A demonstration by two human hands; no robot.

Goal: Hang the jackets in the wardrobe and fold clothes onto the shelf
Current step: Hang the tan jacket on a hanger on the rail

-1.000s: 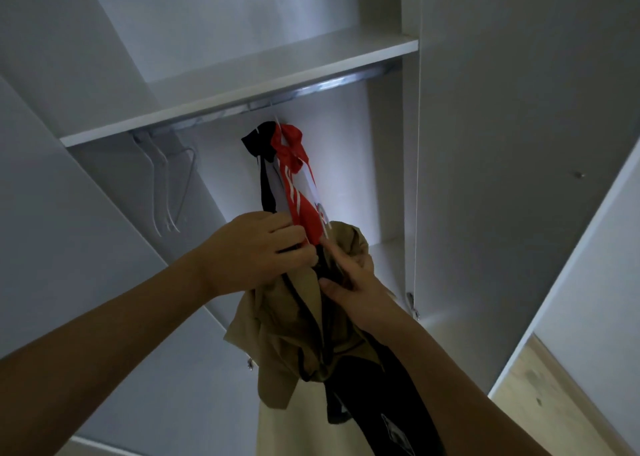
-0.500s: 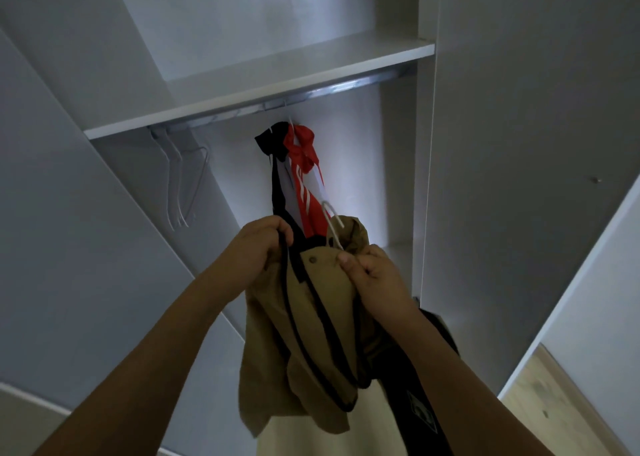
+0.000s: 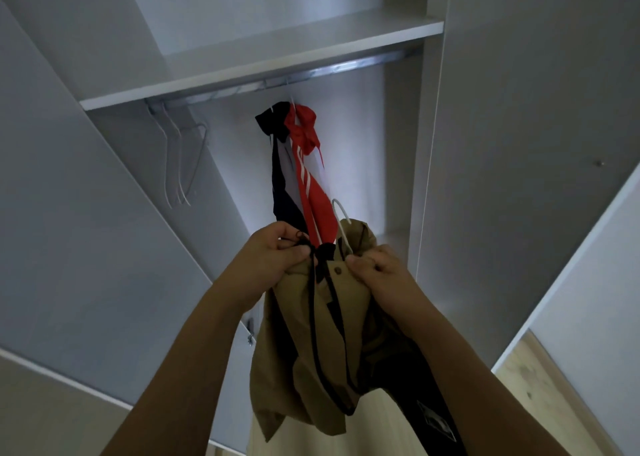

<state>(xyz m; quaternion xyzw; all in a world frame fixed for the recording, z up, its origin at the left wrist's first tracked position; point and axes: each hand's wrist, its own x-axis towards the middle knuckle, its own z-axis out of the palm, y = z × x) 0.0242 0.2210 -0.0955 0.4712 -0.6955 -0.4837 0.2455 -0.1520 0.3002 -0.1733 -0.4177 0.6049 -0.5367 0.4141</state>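
Up by the wardrobe rail (image 3: 346, 69), your left hand (image 3: 277, 258) and right hand (image 3: 384, 272) both grip the tan jacket (image 3: 304, 344), so watch it doesn't slip off its white hanger (image 3: 341, 220).

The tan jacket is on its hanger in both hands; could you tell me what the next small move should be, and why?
Probably raise the tan jacket so its white hanger hook catches the rail, right of the red jacket. Both the left hand and right hand grip the collar, and the hook sits well below the rail.
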